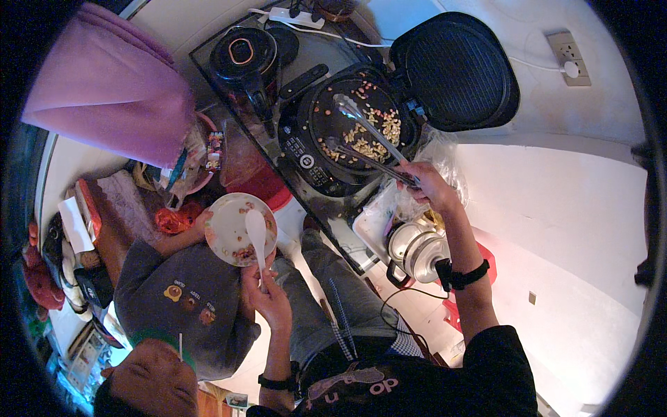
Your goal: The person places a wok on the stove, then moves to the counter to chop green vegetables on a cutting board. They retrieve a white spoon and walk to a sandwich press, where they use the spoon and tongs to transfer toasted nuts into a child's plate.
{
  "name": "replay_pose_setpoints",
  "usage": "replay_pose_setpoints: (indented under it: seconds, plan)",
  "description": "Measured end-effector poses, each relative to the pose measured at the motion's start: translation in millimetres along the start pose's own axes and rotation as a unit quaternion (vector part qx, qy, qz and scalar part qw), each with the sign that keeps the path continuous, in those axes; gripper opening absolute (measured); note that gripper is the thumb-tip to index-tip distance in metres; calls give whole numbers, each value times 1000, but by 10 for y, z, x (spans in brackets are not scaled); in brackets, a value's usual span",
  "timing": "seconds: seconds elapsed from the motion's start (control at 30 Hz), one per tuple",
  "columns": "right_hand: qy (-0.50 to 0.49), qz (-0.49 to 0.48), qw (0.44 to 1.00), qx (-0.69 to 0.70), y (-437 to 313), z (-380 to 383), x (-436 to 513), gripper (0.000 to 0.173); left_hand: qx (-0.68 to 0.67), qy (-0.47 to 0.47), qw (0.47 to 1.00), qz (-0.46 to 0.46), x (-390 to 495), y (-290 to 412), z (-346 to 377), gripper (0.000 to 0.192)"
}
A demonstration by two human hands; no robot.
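My right hand [424, 182] grips the handle end of metal tongs [380, 138]; their tips lie apart over an electric griddle pan [333, 122]. Pale seeds or kernels [372, 146] gather on the pan's right and lower side, with reddish pieces near its far edge. A white spoon [256, 234] is in my left hand [268, 297], its bowl over a white plate [224, 229]. Several small reddish and pale pieces lie on that plate. Another person's hand [200, 227] holds the plate's left rim.
The griddle's ridged lid [456, 70] stands open behind it. A black kettle [242, 54] and a power strip [297, 18] share the glass-topped table [307, 200]. Steel pot lids [424, 253] and plastic bags [443, 156] are at the right. The other person [182, 307] stands close at the left.
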State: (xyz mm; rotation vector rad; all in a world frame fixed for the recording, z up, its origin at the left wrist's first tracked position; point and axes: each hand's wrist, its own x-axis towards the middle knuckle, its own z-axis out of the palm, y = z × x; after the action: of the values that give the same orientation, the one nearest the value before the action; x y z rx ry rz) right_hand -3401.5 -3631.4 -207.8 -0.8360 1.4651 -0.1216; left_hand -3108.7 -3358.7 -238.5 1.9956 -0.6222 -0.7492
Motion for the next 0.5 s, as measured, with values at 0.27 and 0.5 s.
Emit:
replay_pose_setpoints:
  seconds: [0.27,0.5]
  plan:
    - [19,-25,996,82,-98,211,171,48,16,-15,999,-31,4,38,-14,23]
    - [24,-41,999,-17,-58,-65,-62,47,10,-1,1000,-19,-3,66,31,22]
